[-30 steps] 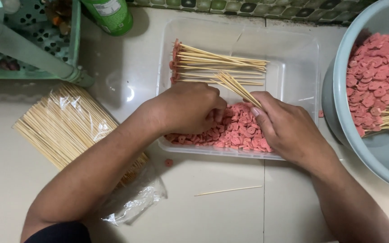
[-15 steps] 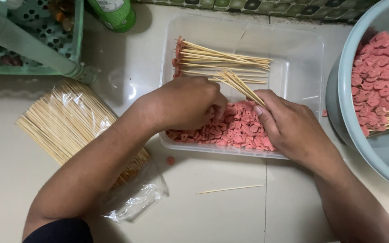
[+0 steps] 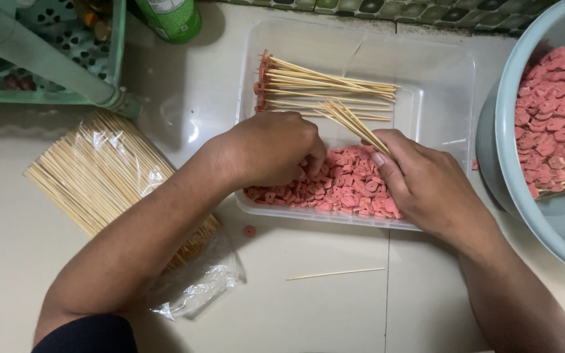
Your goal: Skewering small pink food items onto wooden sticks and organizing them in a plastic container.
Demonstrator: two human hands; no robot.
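Both hands work inside a clear plastic tray (image 3: 456, 85) on a pale tiled counter (image 3: 335, 307). The left hand (image 3: 273, 147) is curled knuckles-up over a heap of small pink sausage slices (image 3: 344, 189) at the near side of the tray; its fingertips press down into the slices, but they are hidden under the hand, so I cannot tell whether they pinch a piece. The right hand (image 3: 426, 183) is closed around a small bunch of bare bamboo skewers (image 3: 351, 121), which fan out from between thumb and fingers toward the back of the tray.

Behind the hands, along the tray's far side, lies a row of finished skewers (image 3: 322, 82) with pink slices threaded at their left ends. To the right stands a grey-blue basin (image 3: 524, 216) filled with more loaded skewers (pink ends up, sticks pointing right). To the left, under the left forearm, lies an opened plastic pack of bare sticks (image 3: 96, 173). One loose stick (image 3: 335, 274) and one stray pink slice (image 3: 249, 231) lie on the counter just in front of the tray. A green plastic basket (image 3: 47, 95) and a green bottle (image 3: 168, 18) stand at the back left.
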